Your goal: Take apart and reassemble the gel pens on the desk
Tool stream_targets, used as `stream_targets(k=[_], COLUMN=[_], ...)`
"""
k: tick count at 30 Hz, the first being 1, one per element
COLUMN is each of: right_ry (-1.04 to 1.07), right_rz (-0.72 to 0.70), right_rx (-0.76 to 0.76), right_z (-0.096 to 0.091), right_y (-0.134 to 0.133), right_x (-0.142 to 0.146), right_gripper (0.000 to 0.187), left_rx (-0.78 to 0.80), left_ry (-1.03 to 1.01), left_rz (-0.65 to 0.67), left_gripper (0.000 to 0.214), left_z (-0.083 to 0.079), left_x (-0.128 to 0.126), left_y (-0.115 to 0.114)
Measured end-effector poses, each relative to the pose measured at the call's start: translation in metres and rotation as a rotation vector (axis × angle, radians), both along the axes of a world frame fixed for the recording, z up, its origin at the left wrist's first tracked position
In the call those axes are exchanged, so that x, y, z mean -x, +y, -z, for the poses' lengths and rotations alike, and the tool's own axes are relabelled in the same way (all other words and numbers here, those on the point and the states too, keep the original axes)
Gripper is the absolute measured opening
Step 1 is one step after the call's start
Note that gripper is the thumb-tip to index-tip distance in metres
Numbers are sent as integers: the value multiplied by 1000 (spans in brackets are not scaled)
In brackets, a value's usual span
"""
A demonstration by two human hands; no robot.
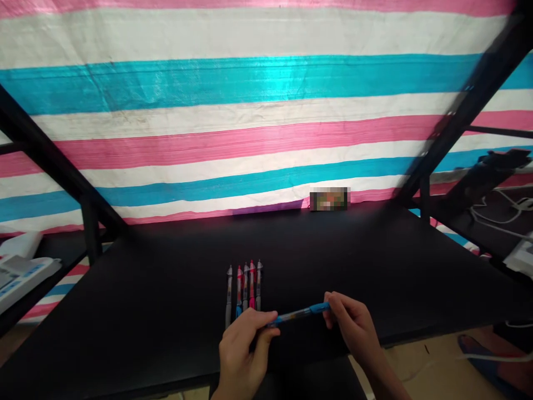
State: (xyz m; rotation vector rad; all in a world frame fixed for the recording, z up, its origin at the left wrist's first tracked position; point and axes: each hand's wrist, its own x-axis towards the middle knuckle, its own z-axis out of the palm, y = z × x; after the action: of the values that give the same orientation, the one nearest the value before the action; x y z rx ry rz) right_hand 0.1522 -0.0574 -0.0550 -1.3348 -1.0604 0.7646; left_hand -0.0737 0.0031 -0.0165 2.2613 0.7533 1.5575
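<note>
A blue pen with a clear barrel is held almost level between both hands, above the front part of the black table. My left hand pinches one end of it between thumb and fingers. At the other end, my right hand grips the blue part with its fingertips. Just beyond my left hand, several pens lie side by side in a row, tips pointing away from me. Their colours are grey, blue and pink-red, and my left hand hides some of their lower ends.
The black table has dark metal frame bars rising at both sides. A striped sheet hangs behind it. At the back edge stands a small blurred-out item. A white device sits far left; cables lie at right.
</note>
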Motion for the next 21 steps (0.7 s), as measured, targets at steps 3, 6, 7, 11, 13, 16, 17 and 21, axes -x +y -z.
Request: stream_targets(k=[3, 6, 7, 11, 13, 16, 17, 21], right_ry=[3, 13, 13, 19, 40, 69, 74, 64], right_rz=[-36, -73, -79, -90, -79, -47, -37, -27], right_rx=[29, 41, 38, 4, 2, 28, 41, 109], right_z=[-5, -10, -11, -12, -11, -9, -10, -15], right_y=[-2, -4, -5, -7, -6, -5, -5, -7], right_x=[1, 2, 3, 4, 5, 8, 9, 13], right_gripper=[58, 57, 56, 53, 55, 59, 59, 57], left_rx=[-50, -42, -34, -21, 12, 45, 50, 62], left_ry=[54, 86, 87, 61, 76, 118, 129, 133], left_rz=[-97, -179, -195, -232, -251, -246, -240, -211], left_gripper=[12, 14, 14, 14, 14, 20, 22, 22], left_z=[4, 9, 10, 16, 19, 19, 17, 11], left_x=[2, 4, 4, 4, 5, 5, 4, -1], left_y=[-4, -9, -11, -14, -14, -15, -16, -15])
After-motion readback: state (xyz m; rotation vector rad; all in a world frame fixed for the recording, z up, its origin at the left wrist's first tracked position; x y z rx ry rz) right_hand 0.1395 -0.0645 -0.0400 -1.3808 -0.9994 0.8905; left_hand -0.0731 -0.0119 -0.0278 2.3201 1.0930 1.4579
